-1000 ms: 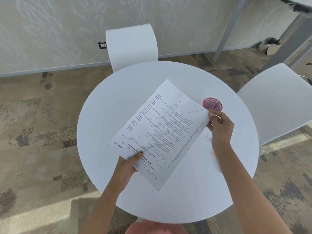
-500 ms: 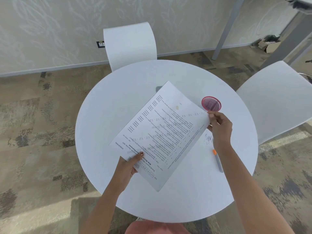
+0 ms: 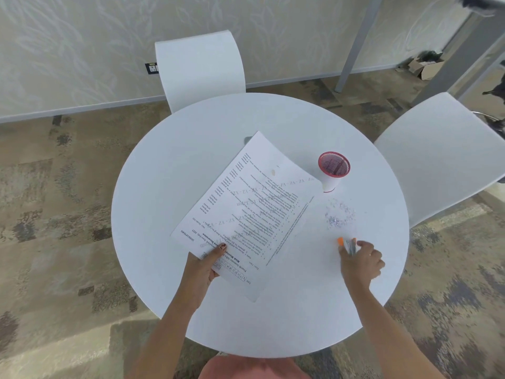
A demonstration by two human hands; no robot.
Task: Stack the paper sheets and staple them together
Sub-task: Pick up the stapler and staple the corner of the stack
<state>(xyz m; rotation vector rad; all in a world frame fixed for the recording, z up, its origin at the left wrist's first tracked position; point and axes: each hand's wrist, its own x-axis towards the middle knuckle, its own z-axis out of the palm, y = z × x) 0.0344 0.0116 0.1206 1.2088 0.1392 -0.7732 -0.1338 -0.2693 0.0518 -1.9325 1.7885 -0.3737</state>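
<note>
A stack of printed paper sheets (image 3: 246, 209) lies slanted on the round white table (image 3: 169, 170). My left hand (image 3: 203, 266) grips the stack's near left corner, thumb on top of the print. To the right, my right hand (image 3: 362, 259) has its thumb and fingers closed around a small grey stapler with orange tips (image 3: 347, 244), low over the table top. The stapler is blurred. The right corner of the stack is free and rests near the cup.
A pink mesh cup (image 3: 334, 167) stands just past the paper's right corner. A scatter of small shiny bits (image 3: 338, 214) lies between cup and stapler. Something grey (image 3: 247, 139) peeks from behind the paper's far corner. White chairs stand at the far side (image 3: 199, 67) and right (image 3: 442, 149).
My right hand let go of the paper's right corner, moved down toward me and closed on the stapler. The paper has settled lower. My left hand keeps its grip.
</note>
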